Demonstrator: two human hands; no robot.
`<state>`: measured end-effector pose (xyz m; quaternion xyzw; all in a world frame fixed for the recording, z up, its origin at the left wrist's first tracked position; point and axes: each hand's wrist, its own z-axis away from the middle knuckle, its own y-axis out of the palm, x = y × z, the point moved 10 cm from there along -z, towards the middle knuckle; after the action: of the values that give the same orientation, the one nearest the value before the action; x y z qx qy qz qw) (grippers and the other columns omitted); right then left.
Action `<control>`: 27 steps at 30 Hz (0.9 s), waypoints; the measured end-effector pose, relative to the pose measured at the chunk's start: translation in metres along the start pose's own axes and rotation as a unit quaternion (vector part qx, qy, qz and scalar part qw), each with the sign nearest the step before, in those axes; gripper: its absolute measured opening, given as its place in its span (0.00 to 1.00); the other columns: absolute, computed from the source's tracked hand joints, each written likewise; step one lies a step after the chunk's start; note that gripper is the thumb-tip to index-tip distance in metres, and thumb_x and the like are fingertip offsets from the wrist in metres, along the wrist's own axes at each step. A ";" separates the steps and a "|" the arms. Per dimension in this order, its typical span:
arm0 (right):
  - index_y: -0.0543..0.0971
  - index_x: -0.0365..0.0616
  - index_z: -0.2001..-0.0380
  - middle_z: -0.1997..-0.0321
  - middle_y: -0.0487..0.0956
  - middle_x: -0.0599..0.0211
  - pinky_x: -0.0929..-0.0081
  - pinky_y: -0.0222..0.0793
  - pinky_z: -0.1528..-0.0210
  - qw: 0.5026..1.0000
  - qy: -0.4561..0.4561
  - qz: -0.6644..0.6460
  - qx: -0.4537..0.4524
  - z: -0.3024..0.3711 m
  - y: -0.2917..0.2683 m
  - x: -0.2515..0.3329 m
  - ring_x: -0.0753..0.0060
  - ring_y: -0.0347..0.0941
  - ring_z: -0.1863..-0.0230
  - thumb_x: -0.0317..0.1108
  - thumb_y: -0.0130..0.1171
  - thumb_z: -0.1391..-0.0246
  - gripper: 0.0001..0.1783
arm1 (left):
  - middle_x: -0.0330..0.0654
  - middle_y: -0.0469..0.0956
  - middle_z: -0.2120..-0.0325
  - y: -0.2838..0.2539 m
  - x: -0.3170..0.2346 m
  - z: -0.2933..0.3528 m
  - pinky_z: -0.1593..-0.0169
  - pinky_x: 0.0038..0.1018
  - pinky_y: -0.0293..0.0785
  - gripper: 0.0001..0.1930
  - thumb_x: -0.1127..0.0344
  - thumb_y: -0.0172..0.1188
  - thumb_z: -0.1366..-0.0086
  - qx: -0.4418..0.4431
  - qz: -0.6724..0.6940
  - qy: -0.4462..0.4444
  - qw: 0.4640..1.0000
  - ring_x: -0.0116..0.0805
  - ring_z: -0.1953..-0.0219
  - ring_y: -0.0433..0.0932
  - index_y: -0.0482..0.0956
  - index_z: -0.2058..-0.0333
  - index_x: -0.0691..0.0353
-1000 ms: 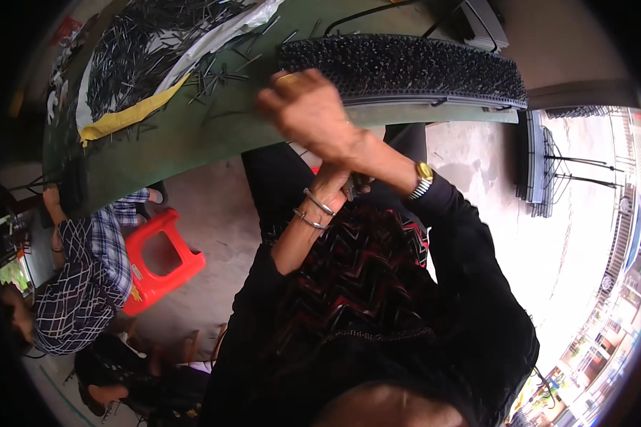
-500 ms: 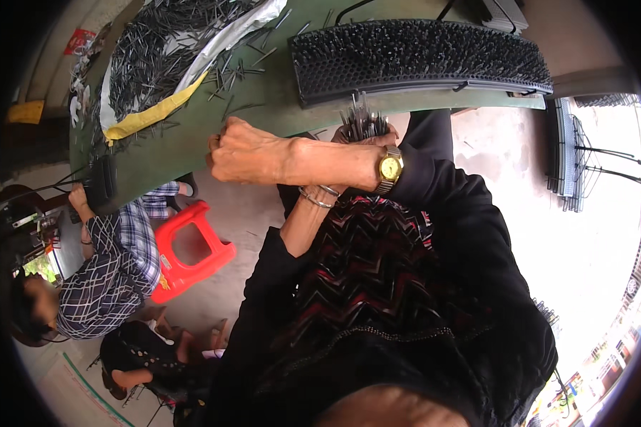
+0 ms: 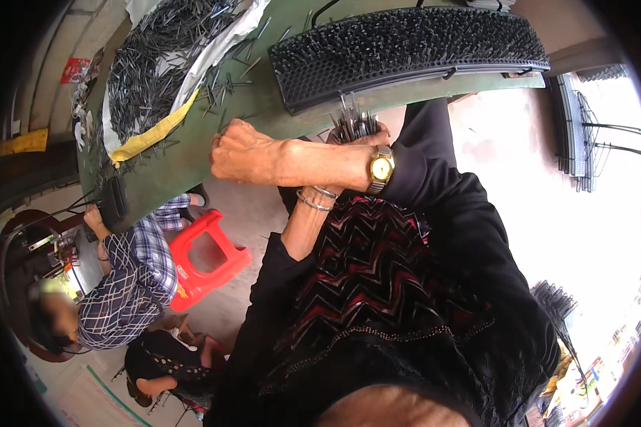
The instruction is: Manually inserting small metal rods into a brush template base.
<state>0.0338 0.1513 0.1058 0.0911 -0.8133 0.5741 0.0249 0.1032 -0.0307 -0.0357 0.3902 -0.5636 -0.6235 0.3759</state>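
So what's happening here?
A person's left hand holds a bundle of thin dark rods near a long black perforated rack, partly filled with rods. The right forearm crosses over the left forearm; the curled right hand is beside the green tabletop, its palm hidden. More rods lie loose on a white, yellow-edged sack.

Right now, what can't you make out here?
All in the head view:
Right hand: its own back hides the palm and anything inside.
Left hand: partly hidden by the right forearm and the thin rods it holds.
Those rods: too small and overlapping to count.
Yellow-edged white sack: cut off by the picture's upper edge.
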 end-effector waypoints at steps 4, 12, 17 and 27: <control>0.79 0.42 0.86 0.80 0.75 0.61 0.66 0.65 0.82 1.000 0.008 -0.008 -0.004 0.002 -0.007 -0.001 0.63 0.76 0.77 0.34 0.64 0.72 0.08 | 0.38 0.78 0.65 -0.048 -0.005 0.005 0.59 0.26 0.74 0.11 0.68 0.57 0.37 -0.184 0.013 0.019 0.983 0.30 0.62 0.78 0.75 0.56 0.64; 0.79 0.40 0.85 0.80 0.75 0.58 0.61 0.66 0.80 0.999 0.012 -0.038 0.004 0.001 -0.003 0.001 0.59 0.77 0.77 0.34 0.65 0.73 0.09 | 0.36 0.77 0.71 -0.042 -0.002 0.006 0.66 0.24 0.74 0.08 0.74 0.61 0.40 -0.178 0.009 0.009 0.984 0.28 0.68 0.77 0.76 0.61 0.63; 0.79 0.41 0.85 0.79 0.76 0.58 0.61 0.66 0.80 0.999 0.008 -0.037 -0.013 0.001 -0.005 0.006 0.59 0.77 0.76 0.34 0.65 0.73 0.09 | 0.38 0.74 0.66 -0.037 0.003 0.012 0.59 0.26 0.71 0.13 0.62 0.51 0.32 -0.139 0.092 0.002 0.986 0.29 0.63 0.74 0.71 0.57 0.65; 0.78 0.39 0.80 0.79 0.76 0.58 0.64 0.66 0.79 1.000 -0.010 -0.020 0.022 -0.006 0.005 0.020 0.61 0.77 0.78 0.34 0.66 0.70 0.11 | 0.30 0.57 0.74 -0.049 0.002 0.013 0.63 0.20 0.61 0.06 0.66 0.42 0.31 -0.149 0.013 0.008 0.989 0.21 0.69 0.59 0.60 0.70 0.56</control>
<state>0.0133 0.1565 0.1064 0.1134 -0.7987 0.5904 0.0260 0.0894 -0.0238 -0.0839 0.3272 -0.4665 -0.6927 0.4422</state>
